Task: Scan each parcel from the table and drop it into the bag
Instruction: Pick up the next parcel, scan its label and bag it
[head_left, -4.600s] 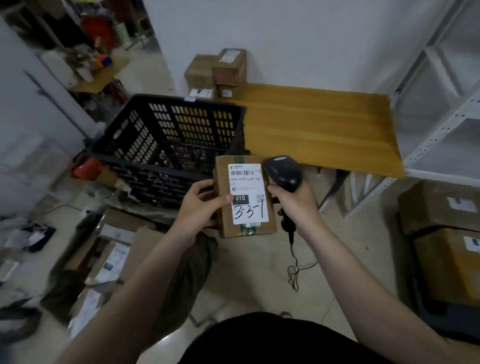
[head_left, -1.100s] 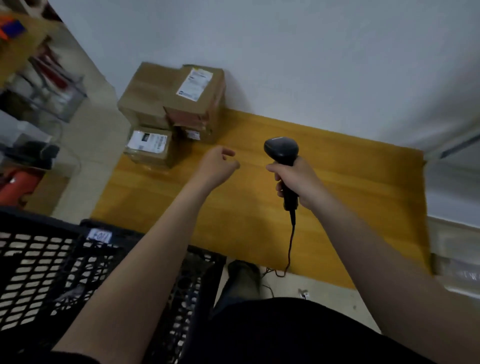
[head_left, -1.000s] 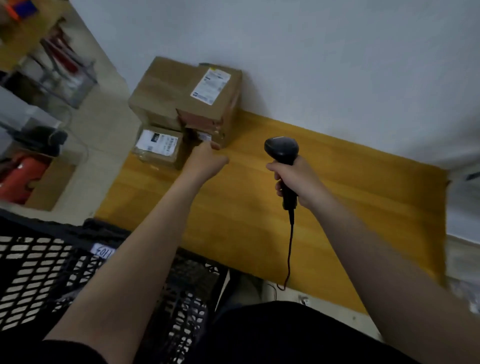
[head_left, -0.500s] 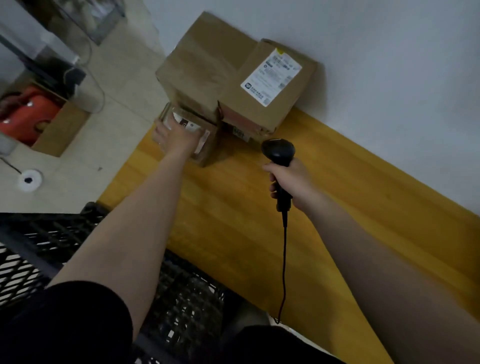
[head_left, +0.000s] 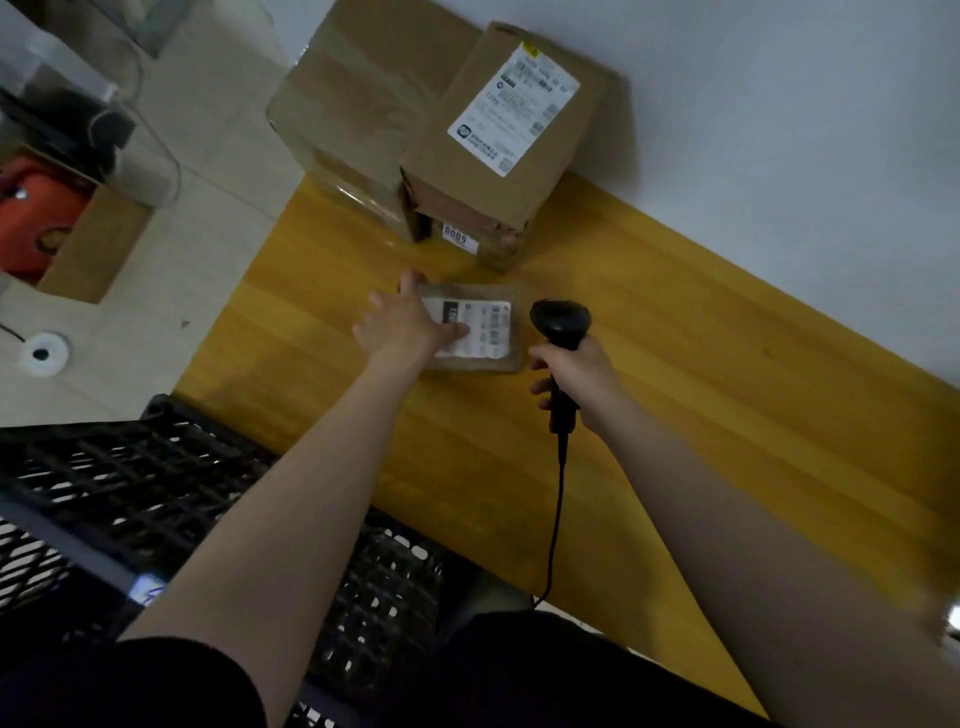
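With our left hand (head_left: 410, 327) gripping the small parcel (head_left: 483, 364) that lies on the table (head_left: 675, 364) and our right hand (head_left: 582, 376) wrapped round the scanner (head_left: 561, 319) just beside it, we should lift it and slide our thumb (head_left: 457, 330) off the label (head_left: 493, 327) so the barcode reads cleanly

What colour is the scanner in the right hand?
Black, head and handle alike. The scanner shows best in the head view, gripped by the right hand.
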